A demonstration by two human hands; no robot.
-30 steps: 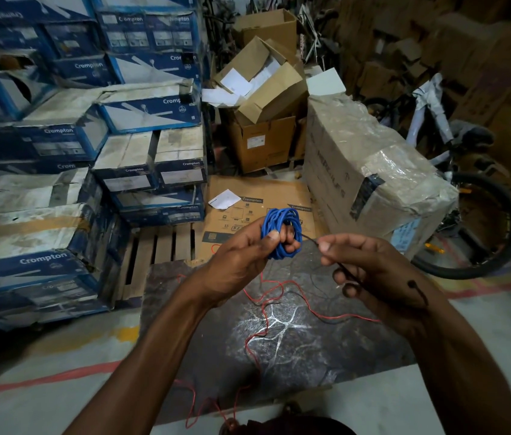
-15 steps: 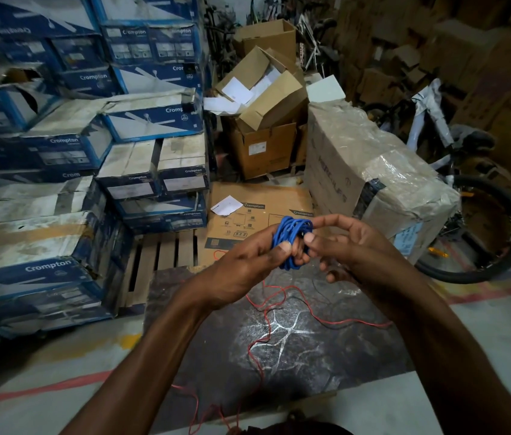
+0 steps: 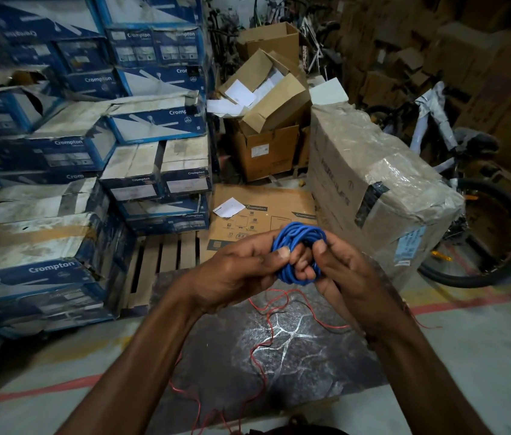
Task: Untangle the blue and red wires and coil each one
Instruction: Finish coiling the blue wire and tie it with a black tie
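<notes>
Where stock fills the upper left of the frame: blue cartons (image 3: 59, 146), stacked, printed card, scuffed and torn.
Centre right: wrapped carton (image 3: 373, 189), brown card under crinkled clear film, boxy.
Lower centre: dark slab (image 3: 310, 365), flat, matt, with a pale branching mark.
Centre: left hand (image 3: 235, 271) and right hand (image 3: 348, 271), thumbs uppermost, fingers of both curled around one bundle.
Between them: blue wire (image 3: 298, 243), smooth plastic-sheathed, wound in a tight round hank of many turns, raised above the slab.
Below the grip: red wire (image 3: 267, 318), thin, limp, uncoiled. It sprawls over the slab in loose bends, its run mainly from centre towards the bottom edge, with one strand passing under the right wrist.
Judgement: the blue coil looks near finished; the red wire comes next and lies straight down from both hands, about equally near.
</notes>
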